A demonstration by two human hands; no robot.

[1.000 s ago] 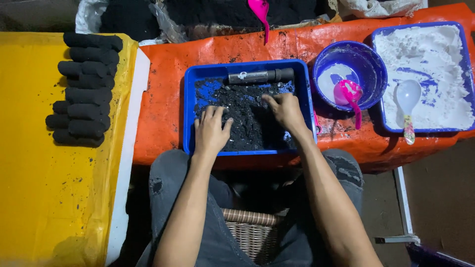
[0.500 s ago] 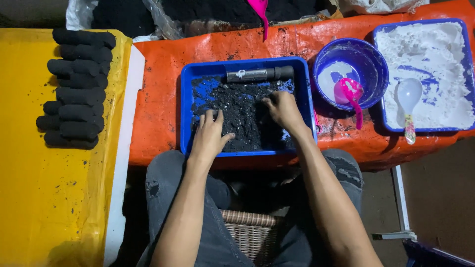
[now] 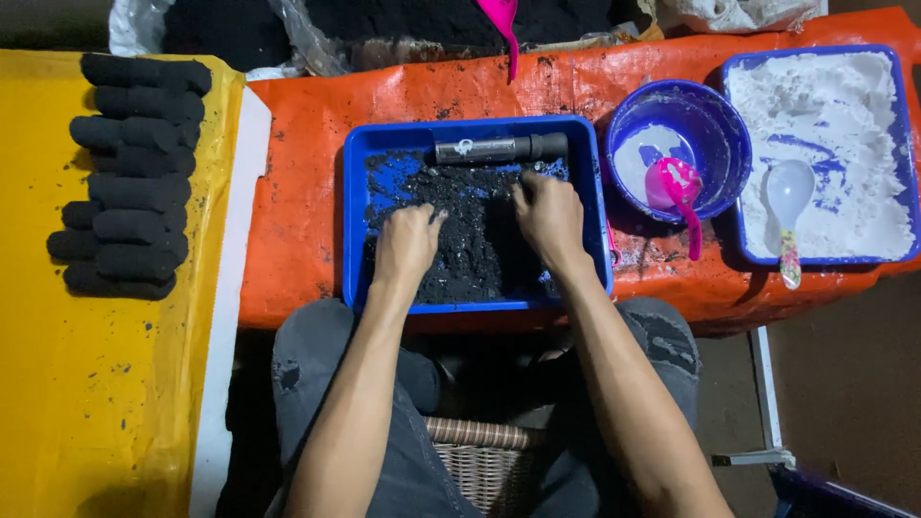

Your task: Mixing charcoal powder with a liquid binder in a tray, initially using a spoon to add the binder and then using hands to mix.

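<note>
Bare forearms, no sleeves; worn grey jeans w/ ripped holes at both knees.

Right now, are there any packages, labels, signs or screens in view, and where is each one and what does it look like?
Label: a small pale mark on the dark cylindrical tube lying along the far edge of the blue tray, beyond both hands.
Bags: clear plastic bags of black powder behind the orange sheet, open and crumpled.
No signs or screens.
</note>
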